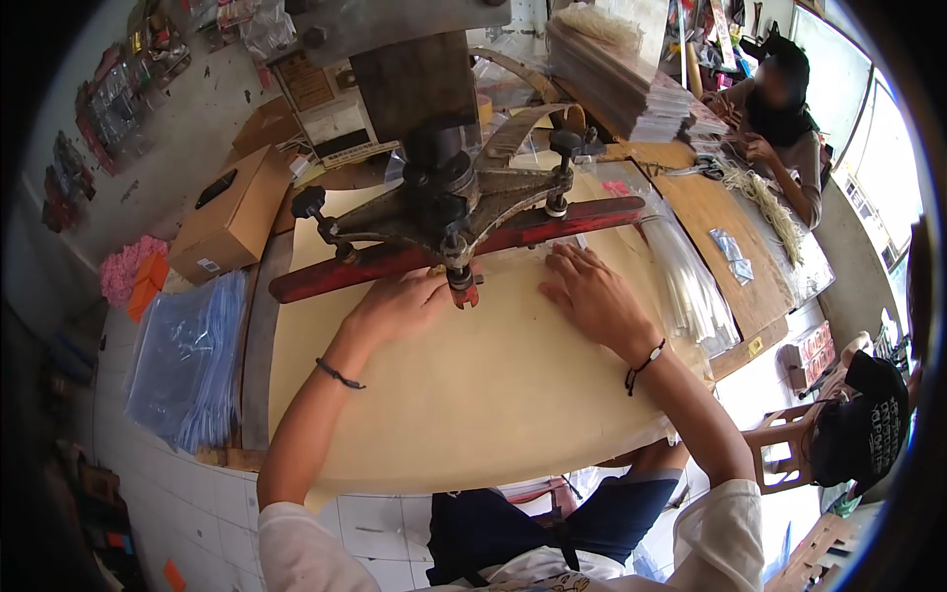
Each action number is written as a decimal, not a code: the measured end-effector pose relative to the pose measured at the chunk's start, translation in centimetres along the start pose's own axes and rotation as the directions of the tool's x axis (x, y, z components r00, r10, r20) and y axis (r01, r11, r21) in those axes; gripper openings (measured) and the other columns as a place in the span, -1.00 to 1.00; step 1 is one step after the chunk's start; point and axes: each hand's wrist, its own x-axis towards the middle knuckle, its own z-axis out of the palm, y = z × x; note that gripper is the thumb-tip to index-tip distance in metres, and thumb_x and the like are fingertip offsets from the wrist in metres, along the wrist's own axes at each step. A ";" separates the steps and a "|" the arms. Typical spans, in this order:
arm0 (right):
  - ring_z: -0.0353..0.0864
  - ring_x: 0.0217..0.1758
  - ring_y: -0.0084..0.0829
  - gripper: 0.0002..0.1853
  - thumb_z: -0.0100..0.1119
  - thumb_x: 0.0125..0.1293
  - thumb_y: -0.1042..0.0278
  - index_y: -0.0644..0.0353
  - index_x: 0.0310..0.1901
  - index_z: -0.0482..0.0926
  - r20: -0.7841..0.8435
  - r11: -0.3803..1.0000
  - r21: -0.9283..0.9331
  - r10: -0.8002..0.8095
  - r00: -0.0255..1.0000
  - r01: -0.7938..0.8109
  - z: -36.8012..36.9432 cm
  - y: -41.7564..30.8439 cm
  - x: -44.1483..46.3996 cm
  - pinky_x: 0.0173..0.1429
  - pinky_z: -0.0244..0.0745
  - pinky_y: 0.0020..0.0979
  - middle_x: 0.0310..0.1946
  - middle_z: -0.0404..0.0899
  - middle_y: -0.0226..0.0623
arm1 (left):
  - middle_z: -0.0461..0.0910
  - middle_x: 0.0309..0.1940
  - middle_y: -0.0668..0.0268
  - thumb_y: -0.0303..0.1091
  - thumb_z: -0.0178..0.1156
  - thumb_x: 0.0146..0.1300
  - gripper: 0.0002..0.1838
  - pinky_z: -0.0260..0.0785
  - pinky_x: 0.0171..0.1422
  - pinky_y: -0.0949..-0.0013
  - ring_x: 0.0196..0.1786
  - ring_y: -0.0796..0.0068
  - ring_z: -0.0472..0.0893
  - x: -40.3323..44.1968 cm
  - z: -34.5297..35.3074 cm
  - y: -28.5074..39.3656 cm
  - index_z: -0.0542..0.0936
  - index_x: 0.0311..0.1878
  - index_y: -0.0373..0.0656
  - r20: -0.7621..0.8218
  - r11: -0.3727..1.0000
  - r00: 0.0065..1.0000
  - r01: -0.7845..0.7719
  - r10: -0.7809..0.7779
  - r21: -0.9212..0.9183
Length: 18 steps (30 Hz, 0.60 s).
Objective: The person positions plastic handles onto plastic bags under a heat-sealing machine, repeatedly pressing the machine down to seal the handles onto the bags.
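Note:
A large tan sheet (473, 395) covers the work surface in front of me. My left hand (400, 304) rests on it, palm down, just in front of the long red bar (385, 262) of a press; its fingertips are partly hidden by the bar and the press head (444, 192). My right hand (597, 294) lies flat on the sheet with its fingers stretched out toward the bar. Near its fingertips is a clear, shiny edge that looks like plastic film (577, 241). Neither hand appears to grip anything.
Blue-tinted plastic sleeves (187, 355) are stacked at left, beside a cardboard box (225, 212). Long whitish plastic strips (686, 281) lie at right, by a wooden board (725, 242). Another person (784, 118) sits at the far right, near scissors (705, 168). A plastic stool (784, 449) stands right.

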 end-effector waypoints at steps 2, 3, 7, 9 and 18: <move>0.36 0.50 -0.03 -0.51 0.09 0.52 0.06 0.34 0.22 0.51 0.010 1.000 0.027 0.006 1.000 -0.006 -0.1 0.0 0.0 0.59 0.22 -0.12 0.37 0.44 0.05 | 0.52 0.30 0.04 -0.21 -0.11 0.52 -0.54 0.37 0.42 0.05 0.30 -0.03 0.53 -0.6 0.3 0.2 0.43 0.41 -0.03 0.012 0.993 0.999 0.030 -0.031 0.117; 0.35 0.50 -0.03 -0.51 0.10 0.52 0.07 0.34 0.23 0.50 0.023 1.000 0.009 0.004 1.000 -0.004 -0.1 0.0 0.0 0.58 0.22 -0.12 0.38 0.44 0.05 | 0.49 0.32 0.00 -0.21 -0.10 0.52 -0.53 0.33 0.45 0.03 0.34 -0.03 0.50 -1.1 1.1 0.1 0.42 0.40 -0.12 -0.090 0.985 0.995 -0.030 0.046 0.173; 0.33 0.51 -0.07 -0.45 0.09 0.51 0.01 0.37 0.24 0.47 0.094 0.998 -0.052 -0.041 0.995 0.046 -0.5 0.1 0.3 0.58 0.23 -0.11 0.38 0.43 0.04 | 0.41 0.39 -0.11 -0.22 -0.07 0.52 -0.49 0.17 0.55 -0.04 0.44 -0.06 0.39 -2.4 3.2 -0.7 0.39 0.37 -0.39 -0.220 0.957 0.962 -0.098 0.161 0.273; 0.34 0.51 -0.06 -0.43 0.08 0.51 0.01 0.38 0.28 0.45 0.113 0.994 -0.079 -0.071 0.991 0.080 -0.9 0.2 0.3 0.58 0.21 -0.06 0.37 0.44 0.05 | 0.40 0.40 -0.12 -0.20 -0.05 0.50 -0.46 0.15 0.57 -0.03 0.45 -0.05 0.38 -2.4 2.7 -0.8 0.38 0.37 -0.43 -0.158 0.970 0.981 -0.075 0.113 0.230; 0.32 0.51 0.01 -0.44 0.15 0.46 0.08 0.37 0.29 0.46 0.099 0.995 0.025 -0.096 0.990 0.094 -1.7 1.5 0.3 0.65 0.06 0.00 0.34 0.47 0.02 | 0.62 -0.10 0.04 -0.36 0.18 0.28 -0.81 0.43 0.35 0.05 0.13 0.07 0.59 -2.8 2.4 2.3 0.60 -0.16 -0.31 -0.309 0.953 0.951 0.072 0.023 0.293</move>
